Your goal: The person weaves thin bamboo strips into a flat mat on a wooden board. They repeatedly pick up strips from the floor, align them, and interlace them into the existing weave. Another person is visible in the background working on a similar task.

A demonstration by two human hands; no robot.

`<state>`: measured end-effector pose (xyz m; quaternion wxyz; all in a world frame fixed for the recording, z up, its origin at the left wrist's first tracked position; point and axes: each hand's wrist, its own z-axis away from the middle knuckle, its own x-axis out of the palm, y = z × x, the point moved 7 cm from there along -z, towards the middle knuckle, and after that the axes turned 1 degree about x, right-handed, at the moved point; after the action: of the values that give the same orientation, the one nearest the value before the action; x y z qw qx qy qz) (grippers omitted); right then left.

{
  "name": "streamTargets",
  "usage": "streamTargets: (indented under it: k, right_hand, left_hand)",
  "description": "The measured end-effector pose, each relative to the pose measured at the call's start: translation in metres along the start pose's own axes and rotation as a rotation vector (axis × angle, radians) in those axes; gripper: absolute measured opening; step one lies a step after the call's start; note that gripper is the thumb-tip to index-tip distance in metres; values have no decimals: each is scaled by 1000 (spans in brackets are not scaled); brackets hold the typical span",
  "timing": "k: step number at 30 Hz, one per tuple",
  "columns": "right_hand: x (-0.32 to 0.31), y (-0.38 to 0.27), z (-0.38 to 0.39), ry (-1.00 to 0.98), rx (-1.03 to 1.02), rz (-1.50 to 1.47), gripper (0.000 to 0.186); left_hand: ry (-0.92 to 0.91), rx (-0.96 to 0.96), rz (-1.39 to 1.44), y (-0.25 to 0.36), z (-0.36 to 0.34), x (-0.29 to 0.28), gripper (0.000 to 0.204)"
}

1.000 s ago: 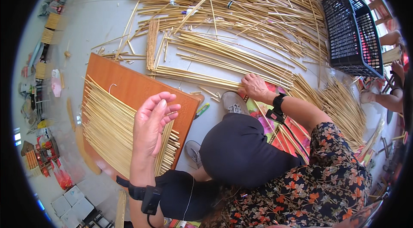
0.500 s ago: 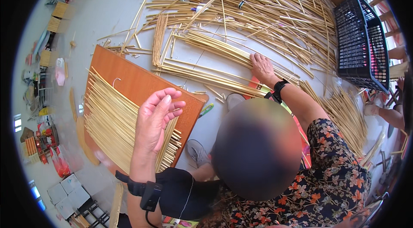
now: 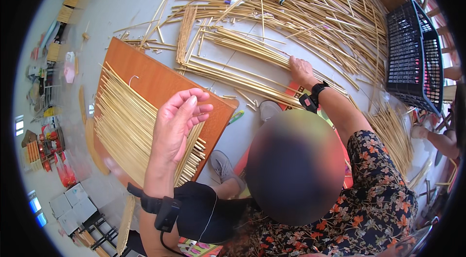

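My left hand (image 3: pixel 175 126) is raised over the near edge of an orange-brown board (image 3: pixel 167 78). Its fingers are loosely curled and apart, with nothing in them. Below and beside it, a row of straw-coloured stalks (image 3: pixel 128 128) lies side by side across the board, their cut ends near the board's right edge. My right hand (image 3: pixel 302 72) reaches out to a loose bundle of pale stalks (image 3: pixel 247 46) on the floor. Its fingers are bent closed at the bundle's right part, around one or more stalks; the fingertips are partly hidden.
A large heap of stalks (image 3: pixel 310 19) spreads across the far floor. At the right stands a black plastic crate (image 3: pixel 412 56). A green-handled cutter (image 3: pixel 236 117) lies beside the board. A short brush-like bundle (image 3: pixel 186 34) rests beyond it. Another person's leg (image 3: pixel 444 143) shows at the right edge.
My right hand has gone from lying spread on the stalk bundle to fingers bent closed there. My left hand stays raised in nearly the same pose. The view has shifted slightly.
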<state>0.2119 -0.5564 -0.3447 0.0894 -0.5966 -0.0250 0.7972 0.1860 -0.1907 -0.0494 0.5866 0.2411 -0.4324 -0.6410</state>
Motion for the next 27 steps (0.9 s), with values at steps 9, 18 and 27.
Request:
streamTargets:
  k: [9,18,27]
  right_hand:
    - [0,13,7,-49,-65,-83,24]
    - [5,6,18,-41,-62,-160,23]
    - [11,-11,18,-95,-30,-71,18]
  left_hand:
    - [3,-2,-6,-2,-2,-2,24]
    - [-13,3,-15,-3,-3,2,23]
    - [-15,-14,-29,-5,-6,5,23]
